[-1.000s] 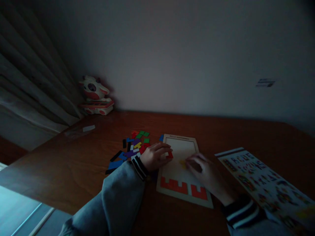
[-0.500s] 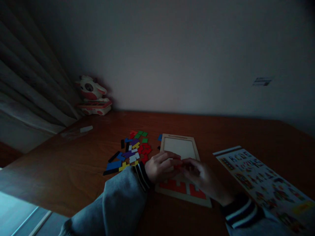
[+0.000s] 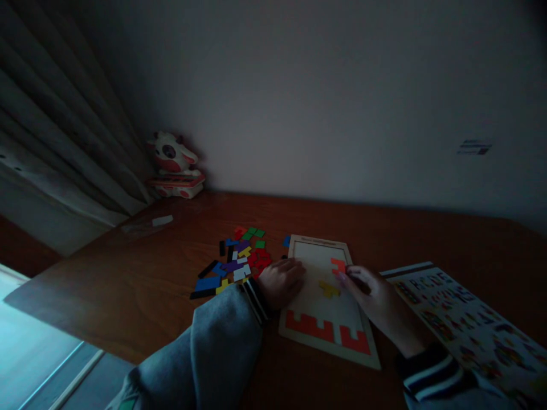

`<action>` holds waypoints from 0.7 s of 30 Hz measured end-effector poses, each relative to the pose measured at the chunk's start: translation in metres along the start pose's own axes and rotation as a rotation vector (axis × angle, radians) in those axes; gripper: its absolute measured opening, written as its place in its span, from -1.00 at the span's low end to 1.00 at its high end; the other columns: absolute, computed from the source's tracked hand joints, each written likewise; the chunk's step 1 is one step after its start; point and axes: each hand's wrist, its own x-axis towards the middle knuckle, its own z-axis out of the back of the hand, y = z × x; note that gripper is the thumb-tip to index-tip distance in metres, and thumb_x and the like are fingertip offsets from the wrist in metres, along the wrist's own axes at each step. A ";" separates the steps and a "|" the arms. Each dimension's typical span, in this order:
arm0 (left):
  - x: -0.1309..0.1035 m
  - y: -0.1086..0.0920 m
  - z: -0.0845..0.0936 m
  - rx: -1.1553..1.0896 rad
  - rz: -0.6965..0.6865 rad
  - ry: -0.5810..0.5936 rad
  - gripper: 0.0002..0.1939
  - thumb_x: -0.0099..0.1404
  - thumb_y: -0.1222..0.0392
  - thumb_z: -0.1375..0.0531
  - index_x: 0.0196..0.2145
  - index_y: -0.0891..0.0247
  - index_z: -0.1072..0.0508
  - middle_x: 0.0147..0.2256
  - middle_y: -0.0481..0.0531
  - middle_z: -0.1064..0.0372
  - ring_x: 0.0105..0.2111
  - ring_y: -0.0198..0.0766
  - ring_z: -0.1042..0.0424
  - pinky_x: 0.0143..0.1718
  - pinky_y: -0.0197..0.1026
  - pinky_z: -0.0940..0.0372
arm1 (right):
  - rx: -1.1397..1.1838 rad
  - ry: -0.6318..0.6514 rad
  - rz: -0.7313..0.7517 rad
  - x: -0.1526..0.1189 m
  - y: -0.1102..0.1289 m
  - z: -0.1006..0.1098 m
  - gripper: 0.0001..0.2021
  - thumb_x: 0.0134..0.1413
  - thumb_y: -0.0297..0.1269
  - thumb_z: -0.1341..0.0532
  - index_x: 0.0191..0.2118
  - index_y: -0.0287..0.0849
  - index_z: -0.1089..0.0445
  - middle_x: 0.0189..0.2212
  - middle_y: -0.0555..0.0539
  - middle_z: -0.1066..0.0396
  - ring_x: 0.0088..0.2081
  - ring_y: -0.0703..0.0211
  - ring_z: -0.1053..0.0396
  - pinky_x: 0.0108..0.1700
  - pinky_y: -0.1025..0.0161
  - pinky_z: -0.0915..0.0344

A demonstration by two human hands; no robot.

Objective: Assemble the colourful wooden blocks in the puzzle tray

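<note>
A wooden puzzle tray (image 3: 329,345) lies flat before me, its pale inside largely uncovered. My right hand (image 3: 371,293) is closed in a pinch on a red puzzle piece (image 3: 338,264) near the tray's right side. Fingers lying flat, my left hand (image 3: 282,282) rests over the tray's left edge and appears to hold nothing. Between the hands a yellow puzzle piece (image 3: 329,288) sits inside the tray. Red pieces (image 3: 309,326) line its near end, with a narrow gap between them and another red piece (image 3: 355,339) at the near right corner.
Left of the tray, loose coloured pieces (image 3: 234,266) are spread on the brown table (image 3: 141,273). A printed pattern sheet (image 3: 465,319) lies to the right. A cow-shaped toy (image 3: 176,165) stands at the back left by the curtain (image 3: 72,131); a small white strip (image 3: 162,220) lies nearby.
My hands have drawn apart. The right now pinches the red piece at the tray's right side, and the left has moved to the left edge. The yellow piece has come into view.
</note>
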 end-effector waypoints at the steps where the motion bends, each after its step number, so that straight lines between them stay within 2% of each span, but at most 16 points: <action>1: -0.001 -0.001 0.000 -0.001 -0.026 0.001 -0.72 0.40 0.16 -0.08 -0.01 0.26 -0.44 0.06 0.14 -0.43 0.08 -0.09 -0.41 0.10 -0.06 -0.36 | 0.003 0.002 -0.003 0.000 0.000 0.000 -0.65 0.19 0.03 -0.15 -0.13 -0.12 -0.46 -0.18 -0.17 -0.59 -0.17 -0.03 -0.56 -0.19 0.13 -0.49; 5: -0.002 -0.004 0.001 0.012 -0.145 0.027 -0.74 0.37 0.13 -0.11 -0.06 0.24 -0.47 0.00 0.11 -0.47 0.01 -0.10 -0.46 0.01 -0.10 -0.41 | -0.039 0.036 0.013 0.003 0.003 0.005 -0.62 0.21 0.05 -0.13 -0.08 -0.10 -0.50 -0.18 -0.14 -0.59 -0.20 -0.01 -0.56 -0.23 0.15 -0.49; 10: -0.004 -0.008 0.010 0.032 -0.260 0.065 -0.71 0.31 0.05 -0.18 -0.08 0.23 -0.48 -0.07 0.09 -0.50 -0.08 -0.09 -0.48 -0.07 -0.10 -0.40 | -0.093 0.219 0.083 0.025 0.007 -0.002 -0.69 0.22 -0.03 -0.14 -0.15 -0.07 -0.54 -0.20 -0.11 -0.60 -0.15 -0.01 -0.55 -0.10 0.09 -0.47; 12: -0.004 -0.009 0.013 0.032 -0.286 0.082 -0.72 0.30 0.03 -0.18 -0.10 0.21 -0.48 -0.09 0.07 -0.51 -0.10 -0.11 -0.48 -0.08 -0.10 -0.38 | -0.098 0.232 0.108 0.034 0.008 -0.011 -0.72 0.22 -0.09 -0.15 -0.12 -0.07 -0.52 -0.19 -0.11 -0.60 -0.16 0.02 -0.55 -0.10 0.10 -0.46; 15: -0.004 -0.007 0.015 0.015 -0.316 0.092 -0.69 0.30 -0.04 -0.17 -0.11 0.20 -0.48 -0.11 0.07 -0.51 -0.11 -0.11 -0.46 -0.06 -0.09 -0.35 | -0.121 0.124 0.161 0.040 0.008 -0.023 -0.71 0.21 -0.18 -0.14 -0.01 -0.08 -0.45 -0.23 -0.12 -0.59 -0.26 0.05 -0.56 -0.19 0.13 -0.49; 18: -0.001 0.002 0.017 0.025 -0.210 0.045 -0.67 0.34 -0.04 -0.14 -0.10 0.23 -0.49 -0.08 0.10 -0.50 -0.11 -0.11 -0.45 -0.05 -0.08 -0.34 | -0.233 0.070 0.336 0.036 0.009 -0.027 -0.73 0.23 -0.21 -0.13 -0.02 -0.04 -0.46 -0.07 -0.12 -0.54 -0.07 -0.01 -0.50 -0.01 0.01 -0.42; 21: 0.001 0.023 0.022 0.134 0.088 -0.068 -0.70 0.36 0.08 -0.13 -0.02 0.23 -0.47 0.02 0.14 -0.43 -0.04 -0.04 -0.40 0.01 0.00 -0.31 | -0.300 0.120 0.491 0.027 0.009 -0.026 -0.73 0.25 -0.23 -0.13 0.00 -0.01 -0.46 -0.01 -0.07 -0.51 0.04 -0.01 -0.43 0.12 -0.06 -0.34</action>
